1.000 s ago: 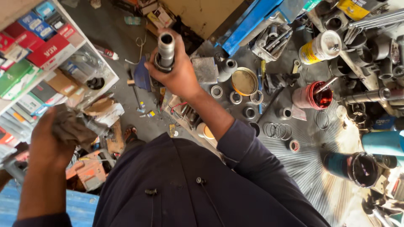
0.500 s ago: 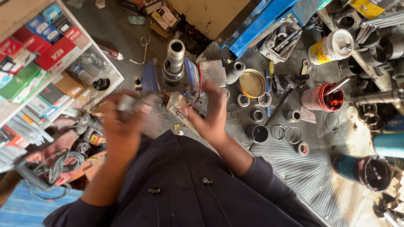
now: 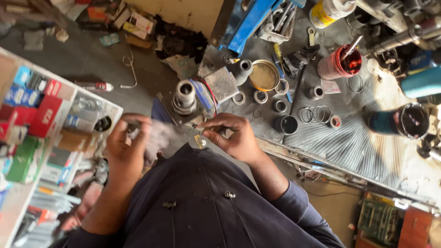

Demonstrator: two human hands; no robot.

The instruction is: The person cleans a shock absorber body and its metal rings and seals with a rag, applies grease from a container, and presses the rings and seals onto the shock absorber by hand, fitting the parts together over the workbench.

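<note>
Grey rag (image 3: 158, 138) bunched in left hand (image 3: 126, 142), fingers clenched round it, held in front of chest, blurred. Right hand (image 3: 232, 138) just beside, fingertips pinching sth small at bench edge; too small to tell what. Metal cylinder (image 3: 184, 95) upright on bench (image 3: 367, 142) just beyond both hands, not touched. Further out: rings (image 3: 313, 114), small sleeves, round tin (image 3: 264, 75), red can (image 3: 342, 62) w/ stick in it. Shelf (image 3: 27, 115) of coloured boxes at left. Dark work shirt (image 3: 206, 202) below.

workshop — cluttered workbench (image 3: 349, 138) | metal rings (image 3: 314, 114) | paint cans (image 3: 341, 63)
</note>
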